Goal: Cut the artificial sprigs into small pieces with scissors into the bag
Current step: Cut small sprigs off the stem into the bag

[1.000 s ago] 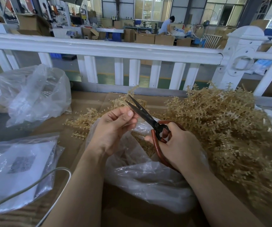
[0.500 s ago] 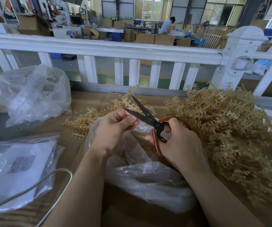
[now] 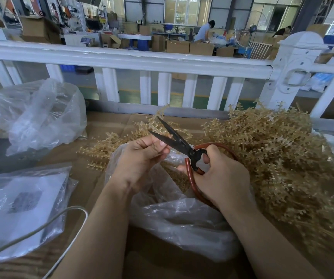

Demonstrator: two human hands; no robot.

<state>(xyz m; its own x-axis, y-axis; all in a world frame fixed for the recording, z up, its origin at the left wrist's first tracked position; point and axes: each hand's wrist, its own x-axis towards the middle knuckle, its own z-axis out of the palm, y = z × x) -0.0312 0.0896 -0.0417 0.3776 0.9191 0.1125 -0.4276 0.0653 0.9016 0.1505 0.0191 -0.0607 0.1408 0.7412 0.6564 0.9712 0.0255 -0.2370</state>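
Note:
My right hand [image 3: 220,178] grips the red-brown handles of black-bladed scissors [image 3: 177,140], whose blades stand apart and point up-left. My left hand [image 3: 140,158] has its fingers curled, pinching something small right at the lower blade; the piece is hidden by my fingers. Both hands hover over the mouth of a clear plastic bag [image 3: 182,222] holding tan cut pieces. A big heap of tan artificial sprigs [image 3: 279,158] lies to the right, and a smaller bunch of sprigs [image 3: 109,146] lies behind my left hand.
A crumpled clear bag [image 3: 41,115] sits at the far left. A flat bag with paper inside [image 3: 17,206] lies at the near left, with a grey cable [image 3: 47,228] across it. A white fence rail [image 3: 134,59] borders the cardboard-covered table [image 3: 105,121].
The scissor blades were nearly closed a second ago and have spread apart. My left hand has stayed at the blades, with its fingers curled tighter.

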